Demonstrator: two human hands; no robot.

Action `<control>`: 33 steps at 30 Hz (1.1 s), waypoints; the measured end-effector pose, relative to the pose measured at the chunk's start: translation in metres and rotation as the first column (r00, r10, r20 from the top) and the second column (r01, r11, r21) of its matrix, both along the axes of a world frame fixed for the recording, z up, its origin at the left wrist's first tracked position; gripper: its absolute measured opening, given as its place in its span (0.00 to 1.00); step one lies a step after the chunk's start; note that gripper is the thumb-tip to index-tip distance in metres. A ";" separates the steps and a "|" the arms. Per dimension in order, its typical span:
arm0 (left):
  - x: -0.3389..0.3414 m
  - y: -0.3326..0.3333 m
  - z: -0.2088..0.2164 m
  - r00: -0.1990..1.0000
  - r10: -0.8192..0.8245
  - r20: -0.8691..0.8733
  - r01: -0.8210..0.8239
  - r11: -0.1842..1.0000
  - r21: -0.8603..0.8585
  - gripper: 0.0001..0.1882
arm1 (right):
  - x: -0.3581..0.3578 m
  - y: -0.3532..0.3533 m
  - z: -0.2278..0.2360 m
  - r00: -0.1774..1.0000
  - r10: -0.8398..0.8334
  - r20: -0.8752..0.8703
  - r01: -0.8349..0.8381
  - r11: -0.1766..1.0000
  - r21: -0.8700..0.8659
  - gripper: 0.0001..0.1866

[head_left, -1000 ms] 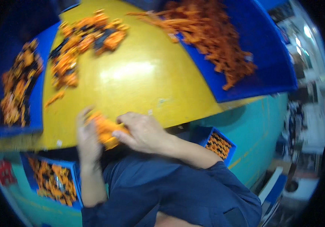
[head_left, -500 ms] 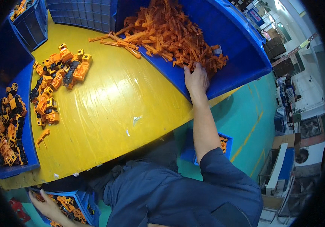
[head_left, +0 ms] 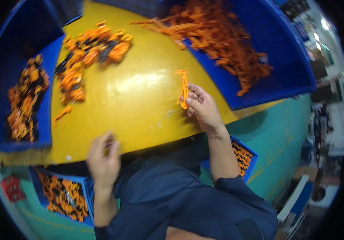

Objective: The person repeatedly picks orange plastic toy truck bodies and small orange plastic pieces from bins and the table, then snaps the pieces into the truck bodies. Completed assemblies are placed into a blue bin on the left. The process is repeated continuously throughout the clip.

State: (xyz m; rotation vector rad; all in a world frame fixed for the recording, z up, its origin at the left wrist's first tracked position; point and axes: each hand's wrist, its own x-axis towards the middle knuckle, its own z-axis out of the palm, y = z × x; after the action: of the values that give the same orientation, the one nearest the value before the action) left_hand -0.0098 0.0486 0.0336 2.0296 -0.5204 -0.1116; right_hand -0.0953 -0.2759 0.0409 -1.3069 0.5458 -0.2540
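Note:
An orange plastic toy arm (head_left: 184, 90), long and thin with a short crosspiece at its top, stands upright in the fingers of my right hand (head_left: 206, 110) above the yellow table (head_left: 140, 116). Over the table's near edge, my left hand (head_left: 105, 158) is curled and blurred; whatever sits between its fingers cannot be made out. A heap of similar orange arms (head_left: 220, 40) fills part of the blue bin (head_left: 276, 80) at the far right. Orange and black toy trucks (head_left: 76, 68) lie in a cluster on the table's left, with one loose orange piece (head_left: 62, 114) near them.
At the left, a blue bin (head_left: 46, 132) holds more toy vehicles (head_left: 26, 104). Below the table stand a blue crate of orange and black toys (head_left: 64, 198) and a smaller blue crate (head_left: 251, 166) at right. A red crate (head_left: 13, 188) sits on the green floor.
My right hand has come back from the heap of orange arms, bringing one toy arm over the table. My left hand has risen from the lower crate to the table's near edge, its fingers now curled.

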 end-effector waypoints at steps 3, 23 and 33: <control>0.000 -0.038 0.003 0.985 -0.108 -0.138 0.076 0.973 -0.216 0.19 | 0.011 0.049 -0.002 0.980 0.185 0.071 -0.193 0.974 0.116 0.30; 0.035 -0.014 -0.003 0.751 -0.289 -0.594 0.132 0.947 -0.294 0.11 | 0.003 0.100 -0.007 0.928 0.372 -0.001 -0.325 0.809 -0.491 0.10; 0.208 0.031 -0.029 0.891 0.219 0.399 -0.418 0.738 0.529 0.28 | -0.021 0.105 -0.021 0.975 0.211 -0.069 -0.222 0.943 -0.248 0.08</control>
State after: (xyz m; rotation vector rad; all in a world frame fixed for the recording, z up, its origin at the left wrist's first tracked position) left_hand 0.1985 0.0799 0.0047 2.7725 -0.3300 0.3062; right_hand -0.1161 -0.1707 0.0201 -1.6120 0.4081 -0.1163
